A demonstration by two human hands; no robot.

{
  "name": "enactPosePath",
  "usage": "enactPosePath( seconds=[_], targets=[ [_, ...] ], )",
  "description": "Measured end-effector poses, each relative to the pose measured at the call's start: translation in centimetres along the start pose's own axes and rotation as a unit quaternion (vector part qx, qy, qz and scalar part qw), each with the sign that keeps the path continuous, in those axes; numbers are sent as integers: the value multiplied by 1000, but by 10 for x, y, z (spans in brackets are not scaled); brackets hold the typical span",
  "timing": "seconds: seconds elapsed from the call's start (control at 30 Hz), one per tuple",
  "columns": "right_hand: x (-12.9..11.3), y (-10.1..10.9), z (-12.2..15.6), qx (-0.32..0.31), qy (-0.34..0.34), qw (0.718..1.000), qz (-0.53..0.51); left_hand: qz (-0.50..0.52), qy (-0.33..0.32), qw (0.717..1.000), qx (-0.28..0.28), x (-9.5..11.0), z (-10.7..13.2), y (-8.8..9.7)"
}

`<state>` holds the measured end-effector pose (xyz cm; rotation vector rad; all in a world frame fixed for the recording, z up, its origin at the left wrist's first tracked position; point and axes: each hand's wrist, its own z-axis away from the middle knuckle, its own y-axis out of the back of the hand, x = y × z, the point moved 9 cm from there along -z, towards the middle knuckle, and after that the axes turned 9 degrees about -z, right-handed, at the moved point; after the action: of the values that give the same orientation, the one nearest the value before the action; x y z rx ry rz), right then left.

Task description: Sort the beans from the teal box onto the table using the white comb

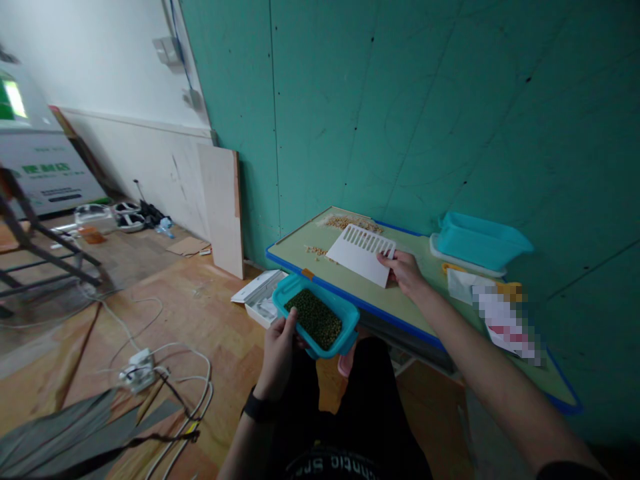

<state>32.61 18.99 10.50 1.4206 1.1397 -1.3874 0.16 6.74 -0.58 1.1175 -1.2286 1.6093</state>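
My left hand [281, 343] grips the near left side of a turquoise plastic tub [353, 319], thumb over its rim. Small dark green beans [315, 320] cover the tub's bottom. It is held in front of the table's near edge. With thumb and fingers, my right hand [403, 270] pinches the right end of a white slotted card [356, 259], whose row of slots faces the wall. The card is over the table [423, 310]; whether it touches the top I cannot tell. Pale yellowish beans or kernels [345, 223] lie scattered behind it and to its left.
A second turquoise tub [485, 241] stands on a white lid at the table's back right, near a blurred packet [507, 327]. On the floor are an opened white box [260, 297] and a power strip with cables [140, 370]. A board [223, 213] leans against the wall.
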Motion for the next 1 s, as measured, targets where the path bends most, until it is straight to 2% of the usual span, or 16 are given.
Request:
enactPosePath(
  seconds=[0.37,0.57,0.77,1.0],
  targets=[
    [-1,-8,6,-13,-22,1000,-16,8,1,1000,8,-9,-6,3],
    [-1,-18,8,-20,-26,999,-32,-8,2,1000,4,-4,-2,3],
    [-4,-36,5,-61,9,998,-23,12,3,1000,0,-1,0,1],
    [-5,-41,6,-76,6,997,-17,4,2,1000,15,7,-2,4]
  ],
)
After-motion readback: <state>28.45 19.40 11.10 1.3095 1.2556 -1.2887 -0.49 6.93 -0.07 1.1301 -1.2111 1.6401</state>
